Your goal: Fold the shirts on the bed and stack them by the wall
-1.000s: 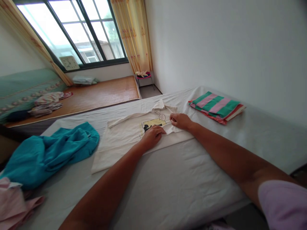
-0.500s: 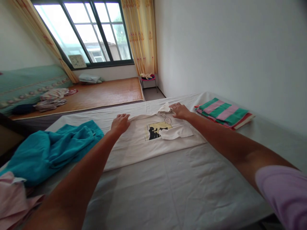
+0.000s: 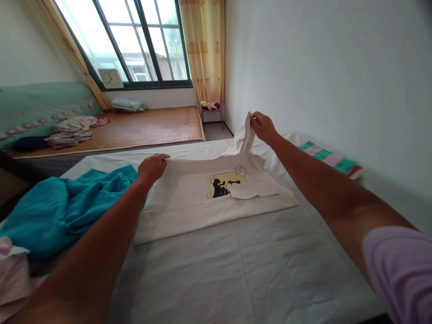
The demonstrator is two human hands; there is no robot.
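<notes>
A white T-shirt (image 3: 189, 193) with a yellow and black cartoon print lies spread on the grey-white bed sheet (image 3: 202, 270). One sleeve is folded in across the print. My right hand (image 3: 265, 127) pinches the far right part of the shirt, seemingly the other sleeve, and holds it up off the bed. At the shirt's far left corner, my left hand (image 3: 153, 166) is closed on the edge of the cloth, its fingertips partly hidden.
A crumpled turquoise garment (image 3: 67, 207) lies at the left, with a pink garment (image 3: 13, 274) nearer me. Folded striped clothes (image 3: 329, 157) rest at the right, partly behind my arm. Beyond stand a mat-covered bed (image 3: 151, 126) and a small stool (image 3: 211, 108) by the wall.
My right hand has risen, lifting the shirt's far right part from the bed. My left hand has shifted left along with the shirt's left edge, which is drawn out flatter.
</notes>
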